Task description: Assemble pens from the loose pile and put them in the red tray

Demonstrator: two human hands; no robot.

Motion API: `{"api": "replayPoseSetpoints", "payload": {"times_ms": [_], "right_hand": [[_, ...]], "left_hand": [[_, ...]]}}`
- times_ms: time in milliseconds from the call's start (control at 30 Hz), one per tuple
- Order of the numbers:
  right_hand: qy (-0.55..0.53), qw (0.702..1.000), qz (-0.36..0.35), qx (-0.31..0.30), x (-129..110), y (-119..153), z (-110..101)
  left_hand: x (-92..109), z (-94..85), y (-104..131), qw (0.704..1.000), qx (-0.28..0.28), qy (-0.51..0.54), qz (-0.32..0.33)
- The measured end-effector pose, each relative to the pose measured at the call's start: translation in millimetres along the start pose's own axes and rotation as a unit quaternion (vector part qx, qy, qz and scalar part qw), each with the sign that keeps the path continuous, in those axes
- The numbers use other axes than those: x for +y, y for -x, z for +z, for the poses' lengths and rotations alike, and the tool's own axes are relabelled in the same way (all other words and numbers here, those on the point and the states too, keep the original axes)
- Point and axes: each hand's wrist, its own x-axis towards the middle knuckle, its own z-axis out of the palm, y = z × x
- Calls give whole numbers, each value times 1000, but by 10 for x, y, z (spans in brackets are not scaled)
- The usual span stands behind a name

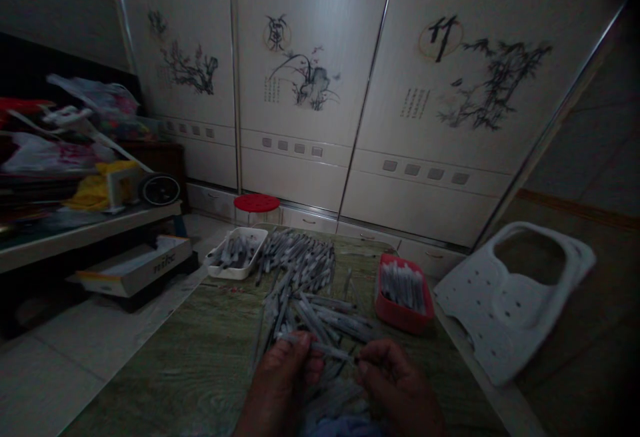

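Observation:
My left hand point(290, 370) is closed on one end of a thin translucent tube point(327, 349), held level above the table. My right hand point(393, 380) pinches the small dark tip at the tube's other end. Beneath and beyond my hands lies a heap of similar tubes point(300, 260), spread over the wooden-patterned table point(185, 357). At the heap's left a white tray point(240, 271) holds more tubes with dark ends. To the right, a red container point(405, 320) is packed with tubes standing close together.
A white plastic chair point(520, 303) stands to the right of the table. Behind the table is a red stool point(257, 203), before sliding cabinet doors point(295, 177). On the left are a cluttered bench point(100, 230) and an open shoe box point(135, 267) under it.

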Motion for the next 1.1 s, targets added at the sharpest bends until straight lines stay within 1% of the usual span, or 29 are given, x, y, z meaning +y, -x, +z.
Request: {"api": "replayPoseSetpoints", "payload": {"times_ms": [67,267,400,667,867,967,1100], "right_hand": [[-3,1000,-9,-1,3,-7,10],[19,1000,-2,-23,104,-42,-6],[32,999,-17,-30,145,-44,-1],[94,995,-40,-11,114,-24,13],[100,994,-51,-9,120,-13,29],[65,997,-43,-22,110,-10,42],[19,998,-18,-48,89,-1,53]], "left_hand": [[2,1,-2,1000,1,-7,-5],[9,47,31,1000,5,-27,8],[-1,65,45,1000,-1,-26,9],[-36,-13,-27,999,-9,-34,3],[-19,43,40,1000,4,-26,2],[-13,48,36,1000,-1,-24,8],[-30,18,3,1000,1,-30,-2]]}}
